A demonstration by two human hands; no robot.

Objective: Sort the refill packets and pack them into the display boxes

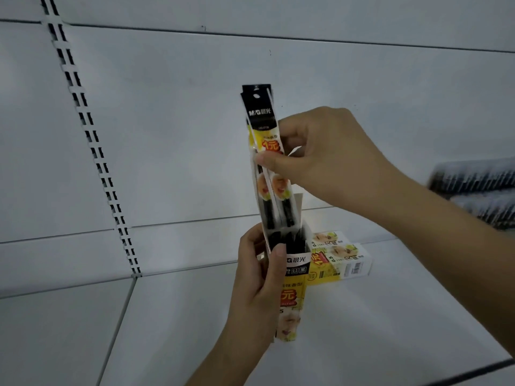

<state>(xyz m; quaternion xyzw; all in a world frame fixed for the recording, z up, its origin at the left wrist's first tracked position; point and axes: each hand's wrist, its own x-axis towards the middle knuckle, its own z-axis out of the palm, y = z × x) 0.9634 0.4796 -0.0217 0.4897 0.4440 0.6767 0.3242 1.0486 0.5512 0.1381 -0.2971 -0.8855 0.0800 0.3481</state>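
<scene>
white shelf [362, 330] behind; left hand [259, 277] grips display box [289, 285], right hand [320, 151] pinches refill packets [263, 135] half-inserted; next: push down.

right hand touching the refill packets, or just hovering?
Touching. The head view shows the right hand pinching the refill packets, thumb pressed across their front, while the left hand grips the display box.

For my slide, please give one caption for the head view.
Right hand slides refill packets into a display box held by the left hand.
</scene>
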